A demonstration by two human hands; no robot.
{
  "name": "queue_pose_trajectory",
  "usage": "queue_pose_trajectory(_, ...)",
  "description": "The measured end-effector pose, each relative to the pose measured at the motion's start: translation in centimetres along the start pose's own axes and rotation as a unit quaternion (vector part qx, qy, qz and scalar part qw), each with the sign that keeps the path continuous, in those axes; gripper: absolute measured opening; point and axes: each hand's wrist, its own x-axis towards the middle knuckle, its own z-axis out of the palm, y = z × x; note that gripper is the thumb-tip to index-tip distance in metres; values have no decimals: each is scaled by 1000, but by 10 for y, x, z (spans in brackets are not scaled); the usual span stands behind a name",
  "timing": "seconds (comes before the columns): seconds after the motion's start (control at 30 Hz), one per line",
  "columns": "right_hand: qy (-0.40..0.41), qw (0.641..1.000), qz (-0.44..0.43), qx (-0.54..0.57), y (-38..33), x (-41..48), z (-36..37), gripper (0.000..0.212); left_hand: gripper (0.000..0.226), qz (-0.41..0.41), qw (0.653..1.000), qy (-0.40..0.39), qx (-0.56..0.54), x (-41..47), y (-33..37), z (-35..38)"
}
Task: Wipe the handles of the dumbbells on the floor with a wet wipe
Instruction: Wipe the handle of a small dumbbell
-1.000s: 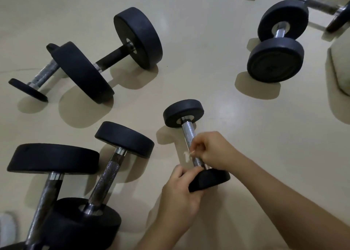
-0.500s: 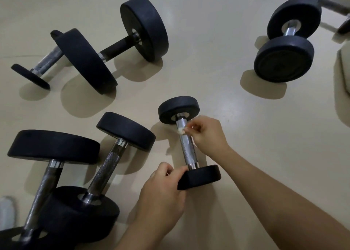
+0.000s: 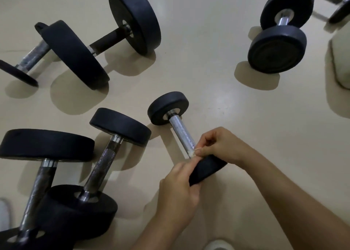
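Scanning from the left edge, I find a large dumbbell (image 3: 43, 145) and a medium dumbbell (image 3: 102, 162) lying side by side, neither touched by a hand. A dark-grip dumbbell (image 3: 109, 39) rests beyond them.

At centre the small dumbbell (image 3: 168, 107) lies on the floor (image 3: 217, 79), its knurled steel handle (image 3: 180, 132) running toward me. My view shows the left hand (image 3: 178, 193) with fingers curled round the rim of the near head (image 3: 208, 167), bracing it. The right hand (image 3: 223, 145) pinches the wet wipe (image 3: 191, 152), bunched into a small white wad, and presses it on the handle just beside that head. At far right a stubby dumbbell (image 3: 278, 41) sits well apart.

Hazards, as I judge them:
- The wad is small, so a firm stroke over the knurling could drag it out of the pinch.
- The heads are round, so a slackened left grip could let the dumbbell roll under the rubbing.
- The underside of the handle is hidden from me and may be missed unless the bar is turned.
- Several handles look unwiped, and one wad may dry out before reaching them.
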Motion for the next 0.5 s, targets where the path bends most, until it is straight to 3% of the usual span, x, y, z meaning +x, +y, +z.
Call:
queue_pose_trajectory(0.1, -37, 993, -6, -115, 3, 3, -16, 9, 65, 23, 997, -74, -15, 4, 3, 3)
queue_pose_trajectory(0.17, -5, 992, -24, -124, 5, 6, -16, 15, 58, 50, 993, -103, 17, 13, 4, -5)
queue_pose_trajectory(0.33, 109, 991, -73, -4, -1, 37, -5, 22, 33, 31, 999, 18, -23, 45, 7, -12)
queue_pose_trajectory(0.5, 190, 977, -77, 60, -16, 73, 19, 15, 25, -66, 993, 81, -54, 64, -2, -6)
